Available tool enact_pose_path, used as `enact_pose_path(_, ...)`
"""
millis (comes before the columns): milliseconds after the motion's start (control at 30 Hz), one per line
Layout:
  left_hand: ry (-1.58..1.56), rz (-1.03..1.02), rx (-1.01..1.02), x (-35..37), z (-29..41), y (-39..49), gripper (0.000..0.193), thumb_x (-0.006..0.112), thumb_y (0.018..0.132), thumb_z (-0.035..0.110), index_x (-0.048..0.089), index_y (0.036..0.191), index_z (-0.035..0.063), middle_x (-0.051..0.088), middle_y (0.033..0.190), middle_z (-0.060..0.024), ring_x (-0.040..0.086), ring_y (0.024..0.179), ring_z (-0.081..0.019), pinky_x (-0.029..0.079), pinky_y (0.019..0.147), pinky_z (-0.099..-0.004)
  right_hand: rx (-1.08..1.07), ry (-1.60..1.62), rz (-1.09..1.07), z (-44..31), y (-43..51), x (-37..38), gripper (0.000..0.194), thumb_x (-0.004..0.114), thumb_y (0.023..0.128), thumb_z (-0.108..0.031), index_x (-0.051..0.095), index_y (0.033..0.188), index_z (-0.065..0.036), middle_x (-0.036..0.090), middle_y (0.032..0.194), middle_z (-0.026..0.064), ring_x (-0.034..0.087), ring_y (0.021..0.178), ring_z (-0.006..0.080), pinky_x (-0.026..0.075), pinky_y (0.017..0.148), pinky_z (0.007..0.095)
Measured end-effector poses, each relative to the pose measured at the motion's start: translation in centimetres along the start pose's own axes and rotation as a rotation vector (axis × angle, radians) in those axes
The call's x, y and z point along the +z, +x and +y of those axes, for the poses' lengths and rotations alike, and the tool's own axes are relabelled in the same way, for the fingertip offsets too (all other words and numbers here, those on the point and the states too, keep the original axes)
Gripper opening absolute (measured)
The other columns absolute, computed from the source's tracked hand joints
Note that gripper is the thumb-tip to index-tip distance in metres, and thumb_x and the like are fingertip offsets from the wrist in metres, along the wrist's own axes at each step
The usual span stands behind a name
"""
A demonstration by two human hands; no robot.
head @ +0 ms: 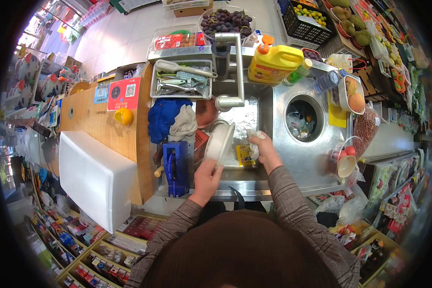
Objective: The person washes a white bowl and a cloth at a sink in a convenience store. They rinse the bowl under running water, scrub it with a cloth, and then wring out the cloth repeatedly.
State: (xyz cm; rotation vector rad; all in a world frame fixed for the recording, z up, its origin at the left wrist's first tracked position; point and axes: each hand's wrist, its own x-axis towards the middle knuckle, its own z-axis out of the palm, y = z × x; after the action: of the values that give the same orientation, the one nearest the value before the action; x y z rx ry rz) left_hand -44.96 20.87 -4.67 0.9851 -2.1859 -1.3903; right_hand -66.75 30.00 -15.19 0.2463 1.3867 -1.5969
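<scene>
Over the stainless steel sink [261, 104], my left hand [206, 180] grips the rim of a white bowl [217, 142], tilted on its side. My right hand [265, 147] is closed on a crumpled whitish cloth [253, 144], a short way right of the bowl and apart from it. Beneath the hands, a yellow packet [244, 155] bearing writing lies in the basin. The metal faucet [240, 72] reaches over the basin behind the bowl. A reddish-brown bowl [206, 111] and a red perforated plastic piece [201, 139] sit left of the white bowl, partly hidden.
Left of the basin are a blue cloth [165, 118], a grey cloth [183, 124], a blue plastic holder [176, 169] and a utensil basket [181, 95]. A yellow detergent jug [273, 66] stands behind. At right is a round waste opening [302, 118]; a white foam box [90, 176] sits left.
</scene>
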Motion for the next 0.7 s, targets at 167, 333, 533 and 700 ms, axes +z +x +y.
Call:
enact_pose_path(167,0.39,-0.089,0.386,-0.2,1.6,0.2,0.011,0.066,0.074,0.009,0.055,0.075,0.0076,0.048,0.07,-0.0075,0.052,0.065,-0.0263,0.043,0.057,-0.0358,0.012,-0.133,0.076,1.4,-1.2,1.0,0.022,0.06,0.073,0.003,0.06,0.096,0.002,0.062,0.084,0.0091,0.06,0.071,0.0219,0.05,0.065,0.0347)
enact_pose_path(333,0.403,-0.147,0.482,0.4,3.9,0.6,0.011,0.068,0.073,0.006,0.057,0.077,0.0061,0.049,0.07,-0.0089,0.052,0.065,-0.0281,0.042,0.057,-0.0381,0.067,-0.153,0.089,2.2,-1.3,0.9,0.026,0.067,0.075,-0.005,0.063,0.099,0.005,0.066,0.087,0.0106,0.063,0.074,0.0207,0.051,0.063,0.0341)
enact_pose_path(533,0.295,-0.093,0.505,2.6,7.1,3.0,0.01,0.066,0.077,0.006,0.056,0.076,0.0046,0.049,0.071,-0.0114,0.052,0.064,-0.0283,0.041,0.056,-0.0371,-0.038,-0.394,-0.048,6.2,-0.1,-0.9,0.029,0.071,0.077,-0.016,0.064,0.097,0.004,0.067,0.089,0.0092,0.062,0.075,0.0173,0.05,0.066,0.0321)
enact_pose_path(700,-0.304,-0.141,0.016,7.2,8.8,6.7,0.009,0.061,0.087,0.009,0.054,0.088,0.0036,0.051,0.073,-0.0029,0.052,0.066,-0.0127,0.041,0.058,-0.0282,-0.126,-0.077,-0.22,5.8,-2.6,-0.2,0.03,0.063,0.082,-0.017,0.061,0.107,-0.001,0.064,0.098,0.0057,0.06,0.088,0.0158,0.047,0.073,0.0273)
